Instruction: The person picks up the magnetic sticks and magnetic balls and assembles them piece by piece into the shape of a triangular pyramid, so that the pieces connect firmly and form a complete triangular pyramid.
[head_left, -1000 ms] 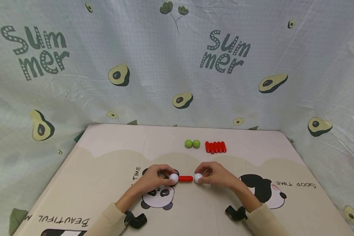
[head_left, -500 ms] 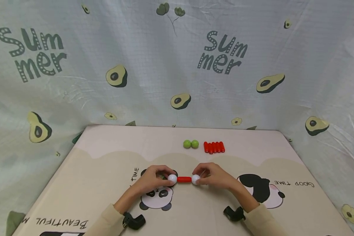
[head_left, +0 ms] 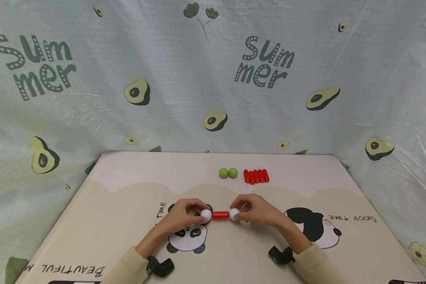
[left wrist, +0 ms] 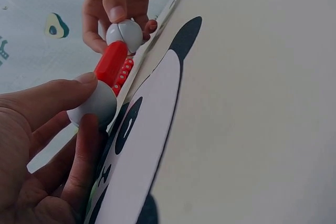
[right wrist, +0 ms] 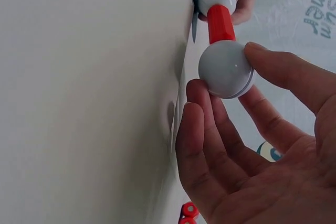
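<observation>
My left hand (head_left: 185, 213) pinches a white ball (head_left: 206, 215) between thumb and fingers. A short red rod (head_left: 220, 215) bridges from that ball to a second white ball (head_left: 234, 214), which my right hand (head_left: 256, 211) pinches. In the left wrist view the rod (left wrist: 112, 61) meets both balls, and the far ball (left wrist: 125, 35) shows a seam line. Seen from the right wrist, the near ball (right wrist: 226, 69) sits between the thumb and the fingertips, with the rod end against it. The three joined pieces lie in one line, just over or on the tabletop.
Two green balls (head_left: 228, 172) lie side by side farther back on the table (head_left: 135, 221). Right of them, several red rods (head_left: 256, 176) rest in a row. A patterned cloth (head_left: 184, 79) hangs behind the table. Black wrist devices (head_left: 160, 266) are on both forearms.
The right hand's white ball has moved left, closing the small gap to the red rod; it now touches the rod's end. The left hand has kept its hold.
</observation>
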`<state>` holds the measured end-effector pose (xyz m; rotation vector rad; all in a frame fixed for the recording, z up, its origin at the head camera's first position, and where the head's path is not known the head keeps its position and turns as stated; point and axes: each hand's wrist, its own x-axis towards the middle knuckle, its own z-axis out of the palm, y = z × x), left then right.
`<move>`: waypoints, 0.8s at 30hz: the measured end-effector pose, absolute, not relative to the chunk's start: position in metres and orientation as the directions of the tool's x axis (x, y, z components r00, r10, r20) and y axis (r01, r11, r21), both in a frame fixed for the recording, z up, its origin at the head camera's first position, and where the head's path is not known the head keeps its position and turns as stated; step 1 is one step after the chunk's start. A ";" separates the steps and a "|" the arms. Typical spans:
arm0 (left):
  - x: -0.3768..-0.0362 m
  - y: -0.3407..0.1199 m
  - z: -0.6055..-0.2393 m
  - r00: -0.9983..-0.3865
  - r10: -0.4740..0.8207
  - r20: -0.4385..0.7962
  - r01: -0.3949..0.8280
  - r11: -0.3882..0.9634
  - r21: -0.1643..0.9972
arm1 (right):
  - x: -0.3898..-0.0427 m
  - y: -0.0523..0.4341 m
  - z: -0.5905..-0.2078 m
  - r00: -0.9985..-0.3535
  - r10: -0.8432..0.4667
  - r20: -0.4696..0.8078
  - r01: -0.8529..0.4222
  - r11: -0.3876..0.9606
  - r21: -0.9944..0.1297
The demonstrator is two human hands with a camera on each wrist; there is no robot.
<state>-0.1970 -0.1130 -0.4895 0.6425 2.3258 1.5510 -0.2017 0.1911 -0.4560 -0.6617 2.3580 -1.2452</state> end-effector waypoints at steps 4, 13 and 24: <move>-0.197 -0.114 -0.489 -0.865 0.501 0.026 0.216 0.326 0.920 | -0.201 0.190 -0.455 -0.811 -0.574 -0.116 -0.224 0.487 -0.844; -0.196 -0.114 -0.489 -0.862 0.505 0.027 0.214 0.317 0.924 | -0.198 0.188 -0.452 -0.827 -0.553 -0.105 -0.242 0.517 -0.821; -0.195 -0.115 -0.489 -0.858 0.512 0.035 0.212 0.291 0.933 | -0.195 0.186 -0.450 -0.832 -0.550 -0.078 -0.278 0.534 -0.799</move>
